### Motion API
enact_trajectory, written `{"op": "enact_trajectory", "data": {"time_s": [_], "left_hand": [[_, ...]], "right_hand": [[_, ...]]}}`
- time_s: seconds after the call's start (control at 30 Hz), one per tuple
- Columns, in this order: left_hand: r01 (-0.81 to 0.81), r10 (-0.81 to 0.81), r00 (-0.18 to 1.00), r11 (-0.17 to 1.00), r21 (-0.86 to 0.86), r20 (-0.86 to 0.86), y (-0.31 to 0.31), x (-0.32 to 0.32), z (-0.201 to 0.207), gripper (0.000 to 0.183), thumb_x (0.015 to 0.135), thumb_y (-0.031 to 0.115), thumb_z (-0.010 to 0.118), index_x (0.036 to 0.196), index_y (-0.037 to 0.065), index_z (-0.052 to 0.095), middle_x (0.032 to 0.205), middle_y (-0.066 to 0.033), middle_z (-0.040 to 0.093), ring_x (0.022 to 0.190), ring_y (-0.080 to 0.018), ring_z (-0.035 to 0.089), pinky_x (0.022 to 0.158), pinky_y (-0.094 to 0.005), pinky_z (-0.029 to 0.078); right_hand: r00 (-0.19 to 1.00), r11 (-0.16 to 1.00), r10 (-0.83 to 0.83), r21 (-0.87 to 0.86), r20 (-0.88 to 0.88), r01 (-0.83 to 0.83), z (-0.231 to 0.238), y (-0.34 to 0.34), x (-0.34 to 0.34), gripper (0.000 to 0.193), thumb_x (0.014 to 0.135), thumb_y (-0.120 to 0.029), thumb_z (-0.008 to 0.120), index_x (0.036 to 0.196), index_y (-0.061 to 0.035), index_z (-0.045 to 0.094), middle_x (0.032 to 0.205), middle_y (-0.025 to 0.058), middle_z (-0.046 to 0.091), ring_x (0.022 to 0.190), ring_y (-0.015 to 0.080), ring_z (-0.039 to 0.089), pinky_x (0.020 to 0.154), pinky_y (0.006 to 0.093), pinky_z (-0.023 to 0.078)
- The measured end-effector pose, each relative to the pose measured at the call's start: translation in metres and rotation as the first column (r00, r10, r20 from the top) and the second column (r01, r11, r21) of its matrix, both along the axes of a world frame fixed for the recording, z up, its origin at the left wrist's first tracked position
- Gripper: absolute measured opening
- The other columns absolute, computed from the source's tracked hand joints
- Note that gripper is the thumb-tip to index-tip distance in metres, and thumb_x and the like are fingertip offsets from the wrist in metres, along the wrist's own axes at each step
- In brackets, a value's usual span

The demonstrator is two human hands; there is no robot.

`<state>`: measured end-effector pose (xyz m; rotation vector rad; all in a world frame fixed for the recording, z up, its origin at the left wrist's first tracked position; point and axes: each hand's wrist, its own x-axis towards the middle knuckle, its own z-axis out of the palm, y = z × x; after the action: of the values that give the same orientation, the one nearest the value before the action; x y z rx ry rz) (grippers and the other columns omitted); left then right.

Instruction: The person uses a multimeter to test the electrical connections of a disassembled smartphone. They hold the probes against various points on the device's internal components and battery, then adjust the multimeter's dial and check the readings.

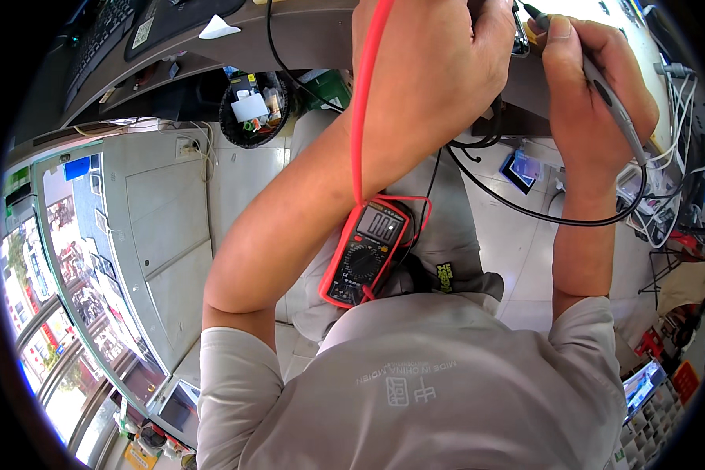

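My right hand (595, 86) pinches a grey and black test probe (609, 98), its dark tip pointing up and left; a black lead (525, 213) loops from its lower end. My left hand (439, 70) is curled at the top edge, and whatever its fingers grip is out of sight. Between the hands shows the edge of a small dark device (520, 37), mostly covered. A red lead (362, 110) runs up across my left forearm and wrist. It comes from a red and black multimeter (366, 252), its screen lit, which rests tilted on my lap.
A dark-edged desk (313, 35) spans the top, with a keyboard (106, 39) at far left and a white scrap (219, 28). Under it stands a filled waste bin (254, 117). White cables (681, 117) tangle at right. A grey cabinet (164, 211) stands left.
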<state>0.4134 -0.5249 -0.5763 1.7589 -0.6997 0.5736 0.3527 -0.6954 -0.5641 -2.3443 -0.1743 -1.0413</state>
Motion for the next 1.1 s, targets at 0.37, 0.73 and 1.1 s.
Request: {"op": "enact_trajectory", "data": {"time_s": [0.37,0.73,1.1], "left_hand": [[-0.079,0.091,0.990,0.990,0.115,-0.106,0.002,-0.012,0.009,0.014,0.101,0.014,0.074,0.106,0.001,0.073,0.094,-0.0084,0.078,0.082,-0.0140,0.070,0.076,-0.0301,0.055],[-0.086,0.088,0.996,0.984,0.155,-0.004,0.002,-0.012,0.012,0.014,0.105,0.013,0.069,0.109,0.000,0.074,0.090,-0.0132,0.078,0.079,-0.0214,0.075,0.076,-0.0324,0.058],[0.054,-0.033,0.980,0.993,-0.101,0.198,0.079,-0.058,0.019,0.016,0.110,0.009,0.061,0.120,-0.002,0.067,0.092,-0.0124,0.073,0.076,-0.0185,0.072,0.074,-0.0295,0.059]], "right_hand": [[0.989,0.995,0.100,0.016,0.111,-0.102,0.005,0.002,0.007,0.008,0.089,-0.002,0.080,0.087,-0.0033,0.072,0.068,0.0069,0.067,0.055,0.0160,0.064,0.055,0.0293,0.052],[0.994,0.997,0.011,-0.076,0.109,-0.003,0.005,-0.001,0.000,0.006,0.095,-0.011,0.079,0.096,-0.0047,0.076,0.076,0.0101,0.074,0.061,0.0201,0.070,0.061,0.0323,0.056],[0.993,0.980,0.116,0.166,-0.038,-0.108,0.032,-0.030,-0.135,0.045,0.114,-0.029,0.050,0.124,0.0109,0.067,0.104,0.0246,0.080,0.086,0.0289,0.080,0.081,0.0349,0.064]]}}
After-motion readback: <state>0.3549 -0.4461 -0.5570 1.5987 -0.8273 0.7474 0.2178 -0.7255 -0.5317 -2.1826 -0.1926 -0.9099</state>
